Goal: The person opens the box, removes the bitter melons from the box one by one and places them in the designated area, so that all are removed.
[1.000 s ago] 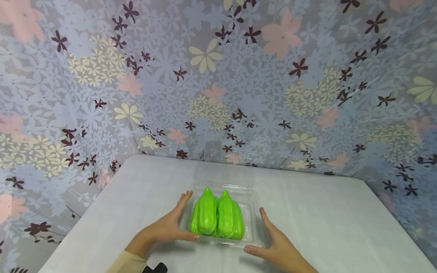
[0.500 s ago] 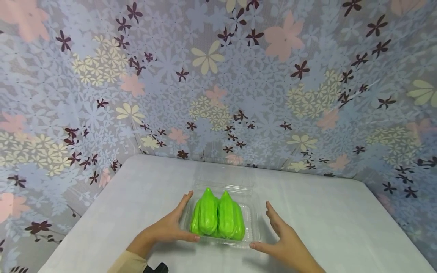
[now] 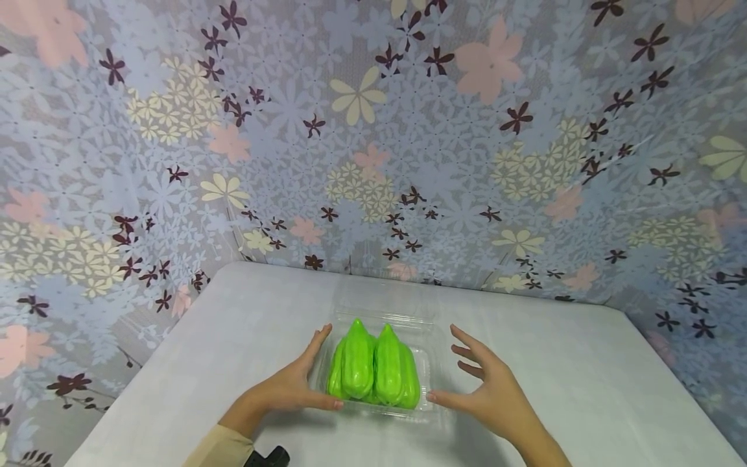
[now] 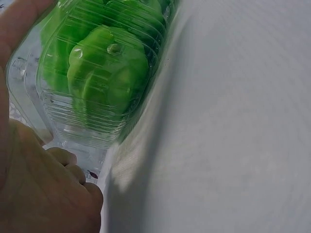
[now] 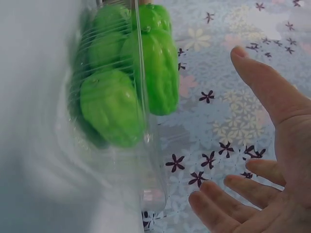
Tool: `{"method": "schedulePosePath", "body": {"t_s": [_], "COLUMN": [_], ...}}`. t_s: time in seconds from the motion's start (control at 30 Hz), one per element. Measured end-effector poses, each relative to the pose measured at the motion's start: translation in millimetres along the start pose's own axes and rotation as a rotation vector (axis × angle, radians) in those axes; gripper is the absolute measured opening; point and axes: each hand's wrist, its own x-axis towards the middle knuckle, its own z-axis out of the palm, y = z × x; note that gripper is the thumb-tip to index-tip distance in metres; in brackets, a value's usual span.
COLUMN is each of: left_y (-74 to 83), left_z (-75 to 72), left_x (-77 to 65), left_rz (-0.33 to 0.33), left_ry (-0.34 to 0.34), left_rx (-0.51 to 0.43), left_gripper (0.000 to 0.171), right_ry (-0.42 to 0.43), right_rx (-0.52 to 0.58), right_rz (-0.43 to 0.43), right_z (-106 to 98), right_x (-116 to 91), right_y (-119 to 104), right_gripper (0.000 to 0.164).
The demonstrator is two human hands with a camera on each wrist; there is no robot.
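Observation:
A clear plastic clamshell container (image 3: 425, 363) stands on the table in the head view, its lid (image 3: 384, 298) folded back. Several glossy, ribbed green vegetables with pointed ends (image 3: 357, 366) lie stacked toward its left side; the right part shows bare plastic. My left hand (image 3: 286, 388) holds the container's left side, thumb at the front rim and fingers along the far left edge. To the right of the container, my right hand (image 3: 490, 389) is spread apart from it, with nothing between thumb and fingers, as the right wrist view also shows.
A white-covered table (image 3: 554, 363) bears the container. Behind and beside it hangs a flower-patterned cloth or wall covering (image 3: 373, 143). A black strap piece (image 3: 268, 457) is on my left wrist, below a beige sleeve (image 3: 218, 447).
My right hand has come away from the container's right side, moving right and up with its fingers spreading. My left hand and the green vegetables have stayed in place.

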Motion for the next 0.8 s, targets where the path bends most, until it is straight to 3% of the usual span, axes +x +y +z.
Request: {"method": "schedulePosePath", "body": {"t_s": [0.8], "left_y": [0.2], "left_z": [-0.2], "left_x": [-0.7], "left_rz": [0.000], "left_ry": [-0.008], "left_rx": [-0.028], "left_gripper": [0.130], "right_ry": [-0.141], "right_rx": [0.120], "right_rz": [0.051], "right_z": [26.5], "right_x": [22.2], "right_y": [-17.9], "right_gripper": [0.109]}}
